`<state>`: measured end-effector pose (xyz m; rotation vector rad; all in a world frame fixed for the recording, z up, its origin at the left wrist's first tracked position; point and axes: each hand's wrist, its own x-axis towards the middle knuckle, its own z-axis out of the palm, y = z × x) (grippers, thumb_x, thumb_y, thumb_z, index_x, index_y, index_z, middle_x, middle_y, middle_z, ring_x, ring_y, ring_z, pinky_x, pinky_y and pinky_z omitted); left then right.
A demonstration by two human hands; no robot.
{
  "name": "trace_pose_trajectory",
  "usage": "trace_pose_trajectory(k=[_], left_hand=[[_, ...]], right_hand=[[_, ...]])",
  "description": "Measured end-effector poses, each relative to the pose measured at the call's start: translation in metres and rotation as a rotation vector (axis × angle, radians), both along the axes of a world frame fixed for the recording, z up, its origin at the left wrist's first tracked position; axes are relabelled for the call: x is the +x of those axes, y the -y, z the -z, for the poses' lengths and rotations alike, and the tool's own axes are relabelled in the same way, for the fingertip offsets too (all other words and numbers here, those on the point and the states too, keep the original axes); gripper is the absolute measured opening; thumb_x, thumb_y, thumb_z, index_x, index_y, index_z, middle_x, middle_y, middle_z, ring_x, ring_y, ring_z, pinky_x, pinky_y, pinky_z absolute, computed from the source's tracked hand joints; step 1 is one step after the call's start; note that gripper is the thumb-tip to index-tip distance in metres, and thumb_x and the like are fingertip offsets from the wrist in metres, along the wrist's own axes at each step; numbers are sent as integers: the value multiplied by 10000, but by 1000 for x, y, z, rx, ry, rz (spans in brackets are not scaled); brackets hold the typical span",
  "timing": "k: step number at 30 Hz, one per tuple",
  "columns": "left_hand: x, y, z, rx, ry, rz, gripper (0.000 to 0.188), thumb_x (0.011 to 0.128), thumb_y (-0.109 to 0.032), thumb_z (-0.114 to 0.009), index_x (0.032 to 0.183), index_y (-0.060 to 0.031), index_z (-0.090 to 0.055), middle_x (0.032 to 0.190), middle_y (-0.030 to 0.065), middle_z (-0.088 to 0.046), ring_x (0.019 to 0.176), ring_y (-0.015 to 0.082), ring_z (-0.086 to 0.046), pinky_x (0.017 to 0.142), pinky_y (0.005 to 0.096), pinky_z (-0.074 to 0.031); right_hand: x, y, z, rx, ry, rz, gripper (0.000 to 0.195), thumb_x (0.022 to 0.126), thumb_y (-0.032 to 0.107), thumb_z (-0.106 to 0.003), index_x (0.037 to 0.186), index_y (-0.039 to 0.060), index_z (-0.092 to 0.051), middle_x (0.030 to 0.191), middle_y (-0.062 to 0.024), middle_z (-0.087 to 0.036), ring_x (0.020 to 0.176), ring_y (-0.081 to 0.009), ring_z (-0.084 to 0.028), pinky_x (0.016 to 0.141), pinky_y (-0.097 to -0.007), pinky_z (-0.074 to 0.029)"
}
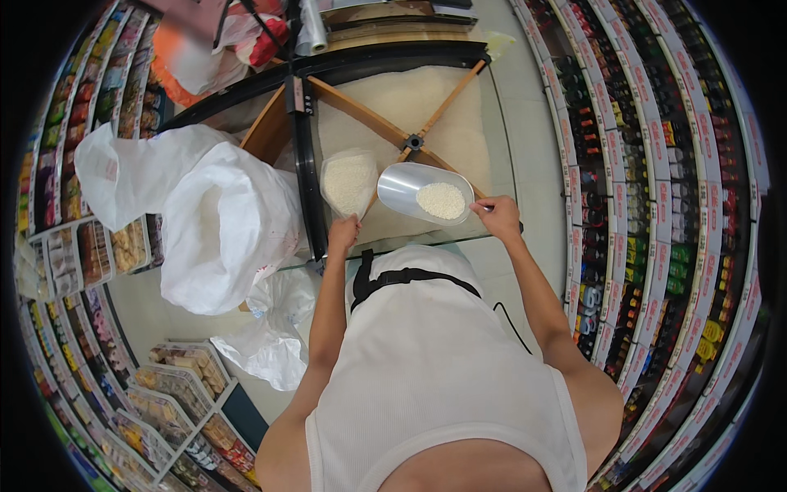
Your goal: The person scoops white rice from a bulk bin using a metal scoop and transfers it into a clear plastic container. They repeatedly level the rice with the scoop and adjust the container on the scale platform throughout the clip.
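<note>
My left hand (344, 232) is closed around the gathered neck of a clear plastic bag (348, 183) filled with white rice. In my right hand (499, 215) is the handle of a clear scoop (403, 182), tilted slightly, with a small heap of rice (441, 202) at its handle end. Bag and scoop are side by side, apart, above a glass-sided bin (505, 154). Rice (369, 98) lies in the bin, beneath crossed wooden dividers (363, 111) that meet at a black hub (413, 142).
Left of the bin stands a large open white woven sack (246, 246). Crumpled clear plastic (276, 344) lies below it. Shelves of bottles (633, 184) rise on the right; shelves of packets (74, 117) and trays of snacks (178, 375) stand on the left. A plastic film roll (313, 27) lies beyond the bin.
</note>
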<state>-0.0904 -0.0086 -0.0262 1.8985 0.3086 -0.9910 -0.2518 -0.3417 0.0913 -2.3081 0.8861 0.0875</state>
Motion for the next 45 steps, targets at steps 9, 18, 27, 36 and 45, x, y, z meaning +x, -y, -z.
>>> trace_pose_trajectory(k=[9, 18, 27, 36, 45], left_hand=[[2, -6, 10, 16, -10, 10, 354, 848, -335, -559, 672, -40, -647, 544, 41, -540, 452, 165, -538, 452, 327, -414], [-3, -12, 33, -18, -8, 8, 395, 885, -368, -558, 688, -41, -661, 558, 47, -566, 464, 179, -555, 463, 331, -421], [-7, 20, -173, -24, 611, 230, 262, 911, -293, -592, 880, -53, -693, 667, 54, -639, 613, 177, -616, 570, 296, -471], [-86, 135, -398, -2037, 33, 280, 380, 991, -329, -451, 1108, -13, -626, 977, 94, -553, 655, 104, -487, 596, 259, -428], [-100, 151, -416, -2277, -141, 177, 503, 1030, -379, -370, 1112, 42, -633, 980, 100, -590, 709, 147, -457, 619, 265, -382]], right_hand=[[123, -64, -90, -362, -146, -424, 262, 752, 331, -727, 743, 69, -734, 727, -155, -667, 715, -338, -657, 623, -435, -508], [121, -52, -123, -416, -175, -437, 269, 737, 330, -742, 736, 62, -718, 727, -166, -673, 704, -340, -672, 621, -435, -522], [44, -24, 14, -370, -435, -420, 289, 749, 338, -742, 809, 57, -721, 807, -169, -691, 759, -326, -686, 670, -414, -544], [55, -92, 228, -371, -489, -298, 112, 779, 196, -644, 821, 136, -727, 857, -100, -714, 882, -277, -681, 971, -433, -371], [45, -59, 240, -120, -537, -325, 267, 723, 371, -699, 779, 119, -765, 827, -102, -724, 836, -265, -686, 896, -398, -430]])
